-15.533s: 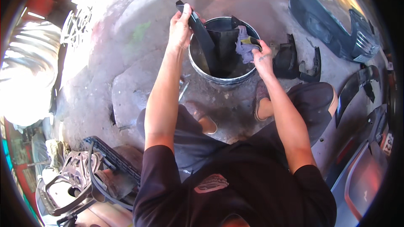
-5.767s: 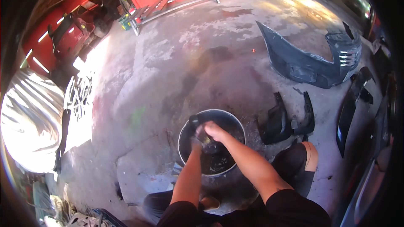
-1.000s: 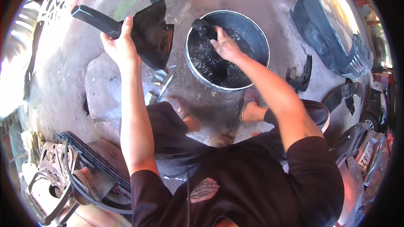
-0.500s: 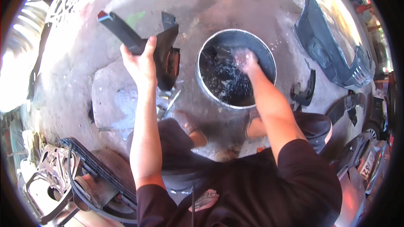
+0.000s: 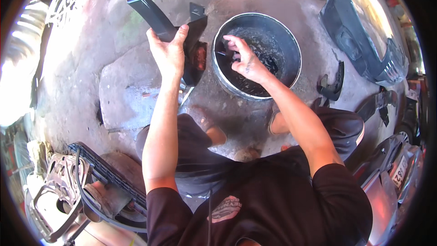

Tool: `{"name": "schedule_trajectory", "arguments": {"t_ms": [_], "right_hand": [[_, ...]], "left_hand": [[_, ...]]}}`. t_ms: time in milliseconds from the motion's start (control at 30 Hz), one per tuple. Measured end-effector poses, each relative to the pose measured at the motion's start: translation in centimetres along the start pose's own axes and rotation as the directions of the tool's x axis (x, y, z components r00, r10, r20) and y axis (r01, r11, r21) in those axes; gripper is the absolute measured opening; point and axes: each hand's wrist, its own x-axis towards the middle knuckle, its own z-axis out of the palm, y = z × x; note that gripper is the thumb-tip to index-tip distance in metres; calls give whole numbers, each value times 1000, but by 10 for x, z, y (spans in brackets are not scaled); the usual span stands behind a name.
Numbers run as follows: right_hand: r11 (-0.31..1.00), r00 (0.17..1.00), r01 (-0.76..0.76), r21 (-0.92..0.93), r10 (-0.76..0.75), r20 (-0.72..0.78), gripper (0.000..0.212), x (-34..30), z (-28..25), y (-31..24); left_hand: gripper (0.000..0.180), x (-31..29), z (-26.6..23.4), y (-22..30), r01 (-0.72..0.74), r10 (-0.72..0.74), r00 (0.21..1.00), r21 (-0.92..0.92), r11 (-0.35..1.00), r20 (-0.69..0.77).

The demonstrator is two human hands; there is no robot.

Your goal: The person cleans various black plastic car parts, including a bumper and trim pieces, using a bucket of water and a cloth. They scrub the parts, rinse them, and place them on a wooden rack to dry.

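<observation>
My left hand (image 5: pixel 167 54) is closed round a black plastic car trim panel (image 5: pixel 157 16), thumb pressed on its face. The panel has a long glossy arm pointing up and left, a small tab at the top and a reddish patch on its right side. My right hand (image 5: pixel 246 59) is over the left part of a round dark bucket (image 5: pixel 296 59), fingers stretched and a little apart, thumb bent below them. I make out nothing held in it. Rippled, dark-looking water (image 5: pixel 266 41) lies in the bucket, partly hidden by this hand.
A large dark bumper cover (image 5: pixel 350 41) lies at the right, with a small black bracket (image 5: pixel 334 82) nearer the bucket. Metal and plastic car parts (image 5: pixel 68 177) are heaped at lower left. A car (image 5: pixel 396 173) with a plate stands at lower right. My feet are below the bucket.
My right hand has come up out of the water and moved left over the bucket. My left hand and the trim panel have shifted right and slightly up, closer to the bucket.
</observation>
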Motion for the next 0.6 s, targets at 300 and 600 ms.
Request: {"name": "schedule_trajectory", "arguments": {"t_ms": [300,600], "right_hand": [[959,969,-181,-217,137,-205,72,26,1,57],[807,868,87,584,227,-442,40,-37,-94,-3]], "left_hand": [[48,-7,17,22,-119,117,990,28,992,84],[38,-32,3,65,-243,233,961,51,969,150]]}}
